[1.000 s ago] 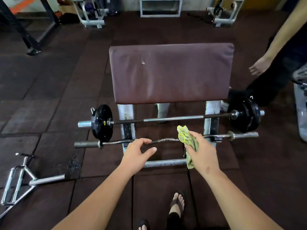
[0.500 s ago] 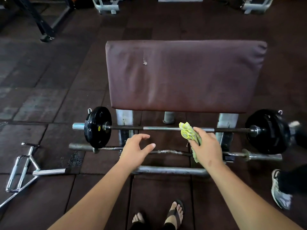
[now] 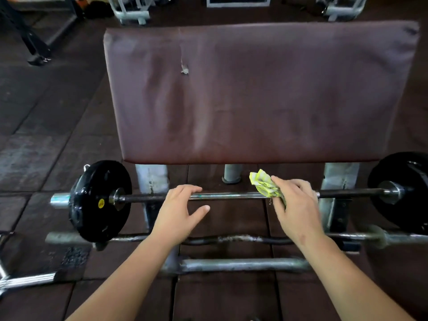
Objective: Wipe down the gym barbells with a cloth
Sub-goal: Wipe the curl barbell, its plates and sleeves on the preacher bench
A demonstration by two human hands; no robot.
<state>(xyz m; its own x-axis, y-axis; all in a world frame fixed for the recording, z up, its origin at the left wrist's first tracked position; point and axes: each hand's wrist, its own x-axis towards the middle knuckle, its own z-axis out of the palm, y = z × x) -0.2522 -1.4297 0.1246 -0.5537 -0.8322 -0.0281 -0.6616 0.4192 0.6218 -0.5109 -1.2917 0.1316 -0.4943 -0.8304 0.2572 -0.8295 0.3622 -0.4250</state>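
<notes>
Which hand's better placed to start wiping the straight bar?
Right. The right hand already holds the yellow cloth pressed against the straight bar. The left hand is bare and open, fingers resting over the bar, so it probably suits steadying it.

A worn maroon bench pad [image 3: 254,93] (small tear near its top) above dark rubber floor tiles [image 3: 46,140].
</notes>
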